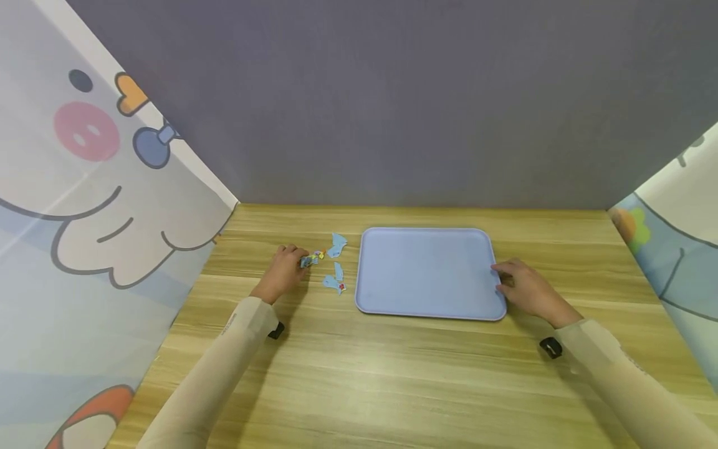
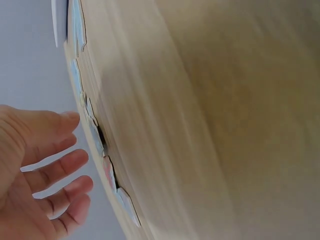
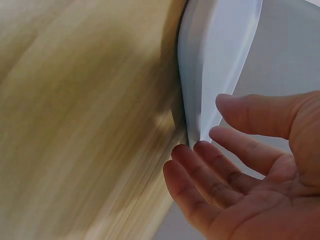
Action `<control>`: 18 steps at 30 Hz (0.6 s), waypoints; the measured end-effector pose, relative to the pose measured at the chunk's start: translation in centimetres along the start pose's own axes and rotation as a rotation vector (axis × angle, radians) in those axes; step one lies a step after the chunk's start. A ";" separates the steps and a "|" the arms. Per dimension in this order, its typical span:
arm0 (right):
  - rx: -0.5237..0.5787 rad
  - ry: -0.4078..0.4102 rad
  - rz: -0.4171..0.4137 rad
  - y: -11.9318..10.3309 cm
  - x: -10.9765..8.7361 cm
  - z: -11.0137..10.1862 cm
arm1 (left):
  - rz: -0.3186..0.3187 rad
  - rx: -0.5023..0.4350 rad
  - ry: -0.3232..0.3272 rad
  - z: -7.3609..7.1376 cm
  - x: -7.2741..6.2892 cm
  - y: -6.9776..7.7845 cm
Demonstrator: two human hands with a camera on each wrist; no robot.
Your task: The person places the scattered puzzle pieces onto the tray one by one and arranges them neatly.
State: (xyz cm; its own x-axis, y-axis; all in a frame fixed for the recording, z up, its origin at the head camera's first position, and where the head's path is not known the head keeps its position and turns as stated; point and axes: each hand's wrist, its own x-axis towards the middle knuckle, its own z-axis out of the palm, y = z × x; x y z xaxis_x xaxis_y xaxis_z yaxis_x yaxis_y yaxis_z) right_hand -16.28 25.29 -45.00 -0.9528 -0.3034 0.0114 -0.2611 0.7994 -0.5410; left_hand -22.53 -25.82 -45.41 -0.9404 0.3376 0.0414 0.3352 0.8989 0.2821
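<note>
Several thin, irregular light-blue pieces with coloured print lie flat on the wooden table left of the tray. Among them are an upper piece point(image 1: 337, 245), a lower piece with a red patch point(image 1: 335, 284) and a small multicoloured piece point(image 1: 318, 255). My left hand point(image 1: 287, 269) reaches over the leftmost piece point(image 1: 305, 262); in the left wrist view its fingers point(image 2: 60, 170) are spread and loosely bent, with nothing between them. A shallow light-blue tray point(image 1: 429, 271) lies flat. My right hand point(image 1: 524, 288) is at its right side, thumb and fingertips right at the rim, fingers point(image 3: 220, 175) loosely extended.
The wooden table point(image 1: 392, 380) meets a grey upright panel point(image 1: 415, 112) behind the tray. A cartoon-printed sheet point(image 1: 112, 237) stands along the left edge, with another printed sheet point(image 1: 692, 274) on the right. A black wrist strap piece shows under each sleeve.
</note>
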 end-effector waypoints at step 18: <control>0.018 -0.024 0.023 0.2 -0.1 0.1 | -0.085 0.013 -0.031 0.7 1.2 0.2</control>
State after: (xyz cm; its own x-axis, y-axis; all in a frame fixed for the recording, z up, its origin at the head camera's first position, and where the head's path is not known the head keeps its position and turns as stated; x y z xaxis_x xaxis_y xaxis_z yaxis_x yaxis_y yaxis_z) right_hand -16.23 25.45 -45.16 -0.9545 -0.2975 -0.0211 -0.2361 0.7969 -0.5560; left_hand -23.56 -25.06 -46.01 -0.9633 0.2680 -0.0123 0.2548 0.9282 0.2710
